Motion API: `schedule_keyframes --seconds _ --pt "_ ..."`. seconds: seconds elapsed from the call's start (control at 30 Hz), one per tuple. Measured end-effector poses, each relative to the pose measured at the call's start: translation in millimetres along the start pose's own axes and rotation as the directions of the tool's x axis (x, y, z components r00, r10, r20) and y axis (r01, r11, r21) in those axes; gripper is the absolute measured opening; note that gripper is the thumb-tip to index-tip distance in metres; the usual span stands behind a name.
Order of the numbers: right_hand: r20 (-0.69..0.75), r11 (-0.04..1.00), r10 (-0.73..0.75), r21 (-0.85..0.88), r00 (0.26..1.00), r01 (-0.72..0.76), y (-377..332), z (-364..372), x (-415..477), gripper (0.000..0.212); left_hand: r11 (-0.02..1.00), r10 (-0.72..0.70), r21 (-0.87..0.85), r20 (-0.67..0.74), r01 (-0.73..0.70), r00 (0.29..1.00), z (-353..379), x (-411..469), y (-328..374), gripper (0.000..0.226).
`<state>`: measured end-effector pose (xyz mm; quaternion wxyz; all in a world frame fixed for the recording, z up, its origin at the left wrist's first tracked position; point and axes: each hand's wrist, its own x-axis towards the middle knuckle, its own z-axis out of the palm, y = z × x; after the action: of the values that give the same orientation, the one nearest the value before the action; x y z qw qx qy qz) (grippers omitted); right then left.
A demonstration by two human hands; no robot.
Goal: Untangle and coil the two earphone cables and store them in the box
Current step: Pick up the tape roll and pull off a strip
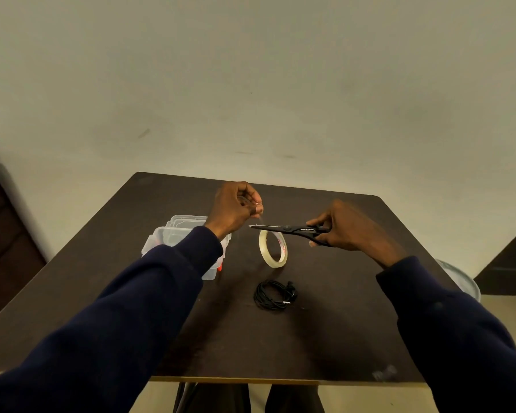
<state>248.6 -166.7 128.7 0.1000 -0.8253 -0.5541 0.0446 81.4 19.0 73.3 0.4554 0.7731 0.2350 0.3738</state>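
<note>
I see a big dark table (340,338). A clear box (161,238) sits on its left side, partly hidden by my left sleeve. My left hand (236,208) is up high and pinches a thin strip of tape (261,220). My right hand (349,226) grips black scissors (286,229), fingers curled in the handles, blades almost together at the strip. The tape roll (273,248) is upright under the strip. One black earphone cable (274,294) lies coiled on the table, near the roll, outside the box.
</note>
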Motion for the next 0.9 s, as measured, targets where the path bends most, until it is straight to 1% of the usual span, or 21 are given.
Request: schedule_keyframes --seconds 0.17,0.3,0.37,0.47,0.57,0.67,0.73,0.77,0.9 --pt "0.015 0.999 0.035 0.017 0.999 -0.036 1.7 5.6 -2.2 0.044 0.999 -0.001 -0.034 -0.034 0.0 0.999 1.1 -2.5 1.7 0.009" --pt "0.07 0.999 0.052 0.0 0.996 -0.052 6.9 14.2 -5.1 0.042 0.97 -0.082 -0.239 -0.123 0.051 0.989 -4.3 -1.0 6.2 0.007" --pt "0.071 0.998 0.058 0.022 0.996 -0.06 14.4 22.0 -7.9 0.042 0.955 -0.104 -0.29 -0.125 0.064 0.987 -9.9 1.3 7.4 0.008" --pt "0.071 0.993 0.059 0.094 0.996 -0.065 26.1 33.1 -11.3 0.047 0.954 -0.118 -0.287 -0.109 0.083 0.987 -13.3 -1.8 5.4 0.01" --pt "0.059 0.987 0.049 0.152 0.997 -0.057 33.1 45.7 -16.5 0.051 0.941 -0.165 -0.315 -0.106 0.124 0.981 -11.9 -7.8 -0.5 0.014" --pt "0.095 0.955 0.048 0.286 0.994 -0.073 34.5 63.0 -25.3 0.063 0.924 -0.2 -0.35 -0.101 0.153 0.975 -10.1 -12.8 -6.6 0.019" --pt "0.101 0.91 0.083 0.398 0.991 -0.117 35.3 76.2 -31.0 0.062 0.919 -0.21 -0.359 -0.102 0.161 0.972 -8.6 -16.1 -10.3 0.02" --pt "0.081 0.886 0.116 0.443 0.99 -0.14 38.0 81.9 -34.2 0.061 0.919 -0.212 -0.359 -0.096 0.164 0.973 -7.7 -17.6 -12.1 0.02" --pt "0.017 0.817 0.211 0.545 0.977 -0.186 54.0 91.2 -45.6 0.058 0.919 -0.209 -0.359 -0.087 0.165 0.974 -9.6 -24.1 -20.9 0.02"
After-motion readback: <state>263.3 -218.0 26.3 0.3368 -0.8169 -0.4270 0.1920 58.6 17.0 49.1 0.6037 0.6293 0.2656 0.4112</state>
